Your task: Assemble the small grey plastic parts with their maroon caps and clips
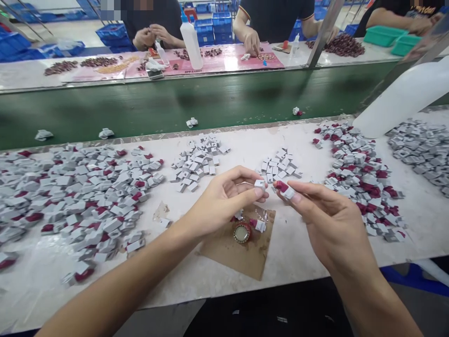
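Head view: a small grey block (260, 184) is pinched by the left hand (224, 199); just beside it, the right hand (329, 220) pinches a grey-and-maroon piece (285, 189), above brown cardboard (242, 252) on the white table (298, 248).

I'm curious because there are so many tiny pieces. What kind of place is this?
Probably a factory assembly line. A green conveyor belt runs between worktables, piles of small grey and red parts cover the bench, and other people sit opposite handling similar pieces.
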Demonstrator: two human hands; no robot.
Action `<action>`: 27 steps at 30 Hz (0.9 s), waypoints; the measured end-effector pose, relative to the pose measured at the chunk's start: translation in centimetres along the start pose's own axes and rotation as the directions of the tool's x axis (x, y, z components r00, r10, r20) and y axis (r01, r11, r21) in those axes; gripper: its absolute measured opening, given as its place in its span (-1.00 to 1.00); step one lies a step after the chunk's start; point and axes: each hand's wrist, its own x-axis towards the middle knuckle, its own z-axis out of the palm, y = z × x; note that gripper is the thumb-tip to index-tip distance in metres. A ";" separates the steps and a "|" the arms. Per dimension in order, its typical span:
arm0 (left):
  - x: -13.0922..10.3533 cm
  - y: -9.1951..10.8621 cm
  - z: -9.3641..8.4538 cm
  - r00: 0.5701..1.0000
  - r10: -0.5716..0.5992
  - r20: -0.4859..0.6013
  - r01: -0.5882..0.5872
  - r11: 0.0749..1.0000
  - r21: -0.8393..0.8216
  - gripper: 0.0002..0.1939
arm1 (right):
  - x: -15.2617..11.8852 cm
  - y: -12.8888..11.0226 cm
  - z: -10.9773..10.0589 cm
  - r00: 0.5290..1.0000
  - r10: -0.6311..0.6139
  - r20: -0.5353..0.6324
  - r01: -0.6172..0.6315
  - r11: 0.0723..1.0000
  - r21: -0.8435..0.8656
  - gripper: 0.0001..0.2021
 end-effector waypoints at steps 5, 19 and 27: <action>0.4 0.0 1.1 0.999 -0.032 0.007 0.032 0.999 0.000 -0.75 | 0.8 0.6 0.1 0.998 0.057 -0.036 -0.053 0.993 0.103 -0.84; 1.0 -0.1 1.5 0.997 0.082 0.012 -0.083 0.984 0.159 -0.87 | 1.1 0.2 0.0 0.991 -0.091 0.097 0.104 0.985 -0.136 -0.80; 5.0 1.9 -0.3 0.971 0.212 0.115 -0.241 0.832 0.501 -0.92 | 6.7 -0.7 -0.3 0.974 -0.104 0.201 0.186 0.874 -0.449 -0.86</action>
